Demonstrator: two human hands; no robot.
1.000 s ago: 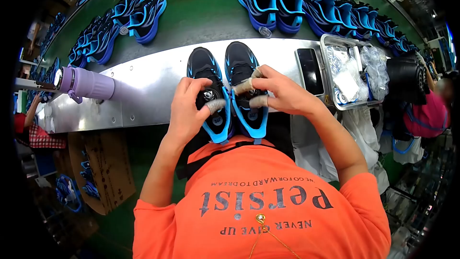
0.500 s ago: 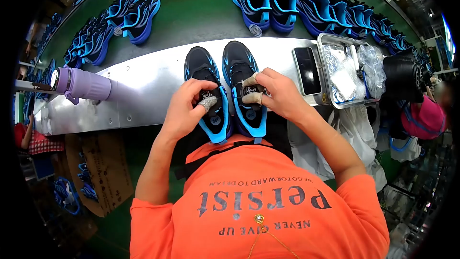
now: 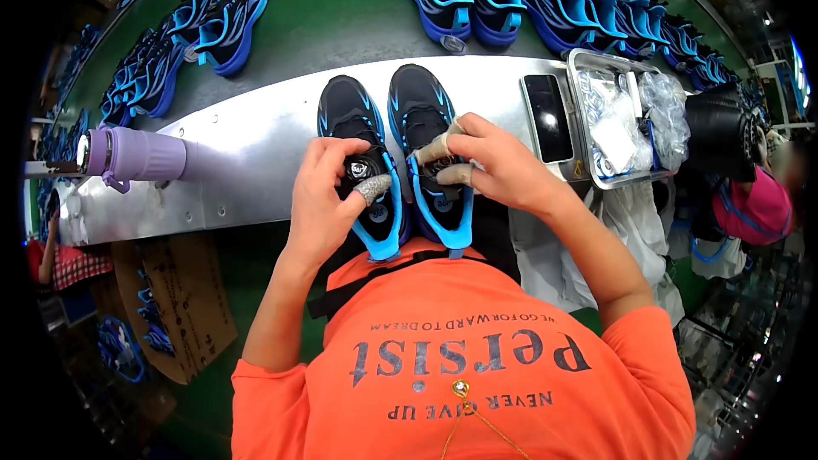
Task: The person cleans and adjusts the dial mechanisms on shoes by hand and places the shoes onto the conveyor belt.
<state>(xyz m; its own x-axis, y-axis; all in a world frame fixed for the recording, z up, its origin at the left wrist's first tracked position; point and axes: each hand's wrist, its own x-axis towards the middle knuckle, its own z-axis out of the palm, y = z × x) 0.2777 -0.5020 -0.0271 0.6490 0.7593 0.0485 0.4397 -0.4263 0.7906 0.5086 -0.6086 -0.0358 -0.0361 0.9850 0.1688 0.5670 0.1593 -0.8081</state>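
Note:
Side by side at the near edge of the metal bench lie a left shoe [image 3: 344, 102] and a right shoe [image 3: 416, 94], black with blue trim, toes away from me. My left hand [image 3: 319, 183] curls thumb and forefinger around the left shoe's tongue, which bears a round black dial [image 3: 360, 169]. On the right shoe, my right hand [image 3: 498, 162] grips the tongue near its opening, and the fingers hide much of that spot. Coverings wrap my left thumb and several right fingertips.
A phone [image 3: 547, 117] and a clear tray [image 3: 603, 179] of plastic-wrapped items sit to the right. A purple bottle [image 3: 145, 154] lies on its side at left. More shoes [image 3: 434, 0] line the green belt [image 3: 341, 8] beyond. A carton [image 3: 192, 307] stands below left.
The view has shifted slightly, moving most things a little left. My left fingers have spread a bit around the tongue, and its dial shows more. Both hands stay at the shoes.

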